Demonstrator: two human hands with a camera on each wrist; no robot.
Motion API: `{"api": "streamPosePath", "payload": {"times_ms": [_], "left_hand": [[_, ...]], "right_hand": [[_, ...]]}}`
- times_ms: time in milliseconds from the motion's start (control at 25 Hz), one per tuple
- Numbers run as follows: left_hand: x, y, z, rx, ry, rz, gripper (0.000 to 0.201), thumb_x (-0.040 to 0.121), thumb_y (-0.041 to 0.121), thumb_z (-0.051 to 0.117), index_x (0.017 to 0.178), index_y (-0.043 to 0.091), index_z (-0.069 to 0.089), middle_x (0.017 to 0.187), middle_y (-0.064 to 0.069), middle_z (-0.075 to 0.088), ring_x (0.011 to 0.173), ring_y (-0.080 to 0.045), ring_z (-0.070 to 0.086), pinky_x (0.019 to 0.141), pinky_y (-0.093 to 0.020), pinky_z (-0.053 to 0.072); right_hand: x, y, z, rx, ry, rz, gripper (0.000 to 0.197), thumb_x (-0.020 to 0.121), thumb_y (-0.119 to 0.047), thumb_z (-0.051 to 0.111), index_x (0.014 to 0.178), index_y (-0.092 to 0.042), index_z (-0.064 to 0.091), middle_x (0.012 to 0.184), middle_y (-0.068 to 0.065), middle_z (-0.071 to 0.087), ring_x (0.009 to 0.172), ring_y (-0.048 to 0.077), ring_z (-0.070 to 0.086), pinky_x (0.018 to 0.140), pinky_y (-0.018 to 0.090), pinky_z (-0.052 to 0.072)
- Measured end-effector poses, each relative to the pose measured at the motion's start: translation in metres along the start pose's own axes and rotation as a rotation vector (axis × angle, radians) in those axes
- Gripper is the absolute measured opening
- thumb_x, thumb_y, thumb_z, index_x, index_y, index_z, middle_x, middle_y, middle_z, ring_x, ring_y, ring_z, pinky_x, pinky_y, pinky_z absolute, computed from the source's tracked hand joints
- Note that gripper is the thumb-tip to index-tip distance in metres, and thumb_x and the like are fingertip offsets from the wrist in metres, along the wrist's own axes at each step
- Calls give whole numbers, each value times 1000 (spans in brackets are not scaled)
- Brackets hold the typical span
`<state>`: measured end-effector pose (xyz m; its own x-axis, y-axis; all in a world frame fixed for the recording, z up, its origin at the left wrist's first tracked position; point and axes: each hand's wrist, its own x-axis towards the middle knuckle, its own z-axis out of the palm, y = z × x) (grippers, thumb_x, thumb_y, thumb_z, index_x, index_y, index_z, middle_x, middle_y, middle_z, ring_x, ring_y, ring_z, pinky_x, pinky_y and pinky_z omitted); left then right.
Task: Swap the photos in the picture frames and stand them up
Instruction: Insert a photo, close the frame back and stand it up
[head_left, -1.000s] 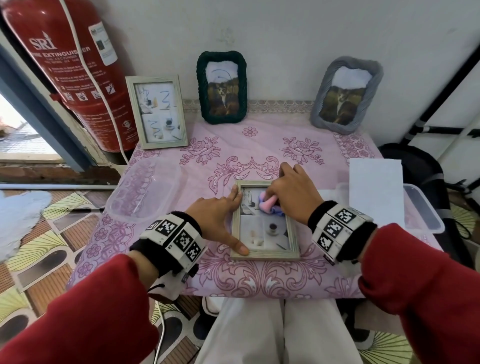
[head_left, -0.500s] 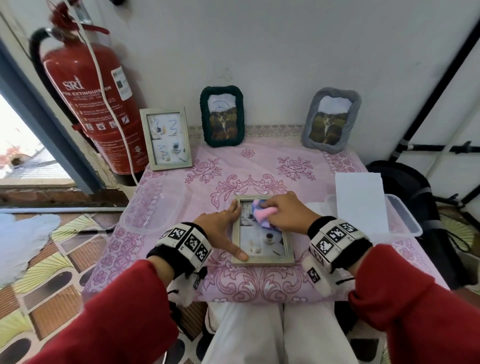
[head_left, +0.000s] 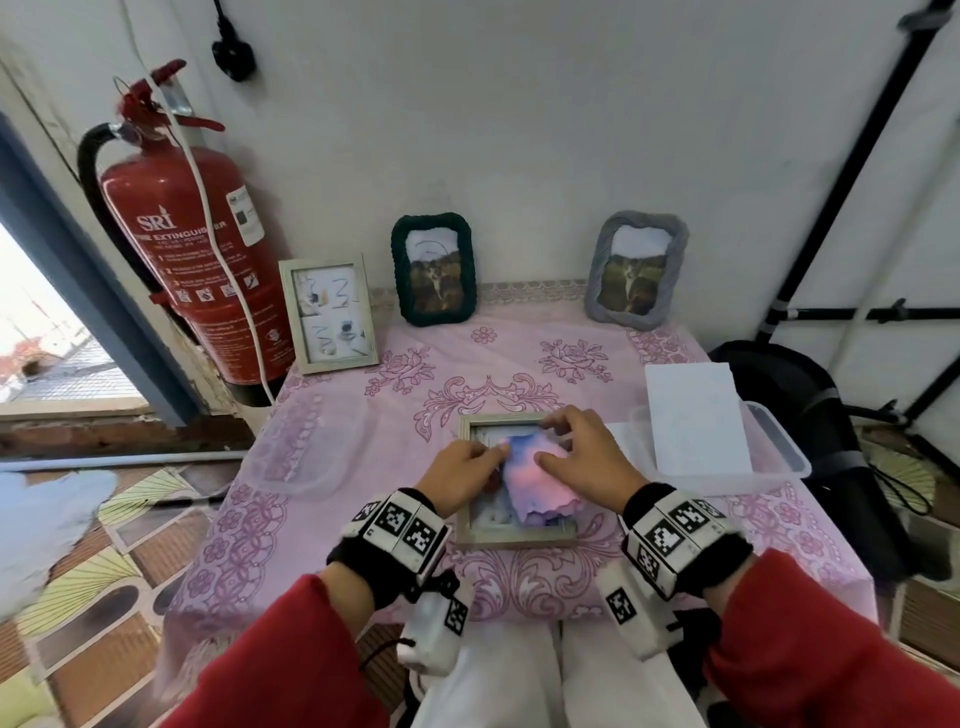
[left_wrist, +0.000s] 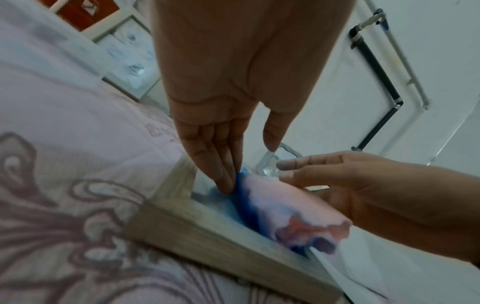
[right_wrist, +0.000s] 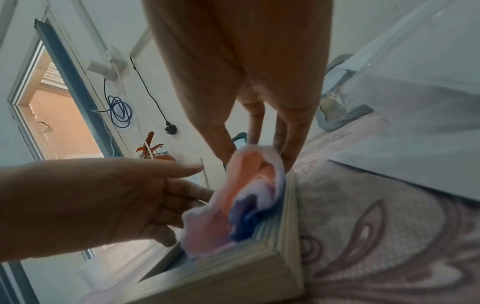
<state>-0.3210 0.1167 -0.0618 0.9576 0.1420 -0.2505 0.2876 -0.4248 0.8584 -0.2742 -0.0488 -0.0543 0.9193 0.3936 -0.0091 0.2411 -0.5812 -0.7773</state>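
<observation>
A pale wooden picture frame lies flat, glass up, on the pink tablecloth in front of me. A pink and blue cloth is spread over its glass. My left hand presses the cloth's left blue edge with straight fingers, thumb lifted off. My right hand lies over the cloth's far end and pinches the cloth between thumb and fingers. Most of the photo under the glass is hidden.
Three frames stand against the back wall: a wooden one, a green one and a grey one. A clear tub with white paper sits right. A clear lid lies left, beside a red extinguisher.
My left hand left the frame's left edge and moved onto the cloth. The cloth, bunched under my right hand before, now lies spread over the glass. The head view has lifted.
</observation>
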Motion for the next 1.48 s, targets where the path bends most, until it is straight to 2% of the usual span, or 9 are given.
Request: {"api": "streamPosePath", "payload": {"times_ms": [80, 240, 480, 640, 840, 960, 1200, 1360, 1480], "left_hand": [[-1, -3, 10, -64, -11, -21, 23, 91, 25, 58, 100, 4, 56, 81, -13, 62, 73, -25, 59, 74, -38, 52], [-3, -9, 18, -138, 66, 43, 33, 84, 11, 65, 108, 15, 42, 69, 0, 53, 62, -21, 54, 65, -34, 50], [-13, -3, 16, -397, 57, 196, 44, 84, -13, 50, 117, 13, 38, 75, -3, 52, 48, 0, 56, 49, -17, 49], [-19, -4, 10, -407, 1, 254, 47, 83, -14, 50, 117, 16, 40, 86, -4, 48, 58, -5, 56, 55, -19, 50], [-22, -7, 15, -478, 52, 267, 35, 84, -2, 59, 112, 17, 48, 99, -3, 52, 82, -12, 54, 68, -17, 46], [-19, -8, 16, -645, 80, 254, 19, 90, 7, 56, 108, 10, 51, 110, -13, 59, 94, -18, 58, 74, -20, 50], [-21, -13, 5, -460, 205, 331, 27, 87, 1, 60, 114, 4, 55, 119, -9, 60, 111, -21, 56, 93, -36, 47], [-23, -19, -30, -312, 279, 379, 31, 88, 0, 57, 117, 9, 57, 117, 8, 59, 112, -4, 53, 101, -33, 42], [-25, -25, -71, -257, 326, 399, 38, 86, 0, 59, 123, 9, 54, 123, 10, 56, 113, 4, 50, 101, -24, 42]], "right_hand": [[-2, 4, 1, 18, 37, 80, 43, 82, -15, 66, 119, -8, 47, 110, 14, 51, 96, 23, 53, 78, 25, 41], [-4, 9, 1, 117, 8, 121, 48, 81, -17, 68, 122, -11, 42, 81, -1, 55, 76, 14, 54, 58, 18, 38], [-7, 4, 0, 517, -34, 35, 61, 79, 11, 55, 127, -26, 48, 80, 3, 53, 74, 17, 54, 62, 22, 47], [-1, -1, 3, 651, 113, 51, 29, 88, -11, 62, 116, -15, 56, 80, 12, 55, 78, 21, 55, 69, 31, 47], [11, -10, 7, 847, 156, 110, 35, 87, 1, 59, 120, -9, 52, 80, 8, 52, 82, 20, 54, 76, 29, 48], [11, -13, 8, 957, 112, 128, 27, 88, 4, 54, 115, 0, 56, 81, 8, 55, 77, 17, 57, 68, 19, 54], [14, -11, 7, 775, 106, 120, 16, 91, -4, 54, 104, -10, 61, 83, 7, 61, 69, 14, 57, 59, 21, 49], [17, 5, 10, 563, 135, 179, 20, 91, -5, 51, 108, -10, 61, 79, 5, 56, 68, 16, 51, 59, 25, 45], [16, 24, 10, 326, 103, 219, 33, 86, -5, 54, 119, -9, 54, 97, 12, 58, 83, 24, 55, 69, 29, 43]]}}
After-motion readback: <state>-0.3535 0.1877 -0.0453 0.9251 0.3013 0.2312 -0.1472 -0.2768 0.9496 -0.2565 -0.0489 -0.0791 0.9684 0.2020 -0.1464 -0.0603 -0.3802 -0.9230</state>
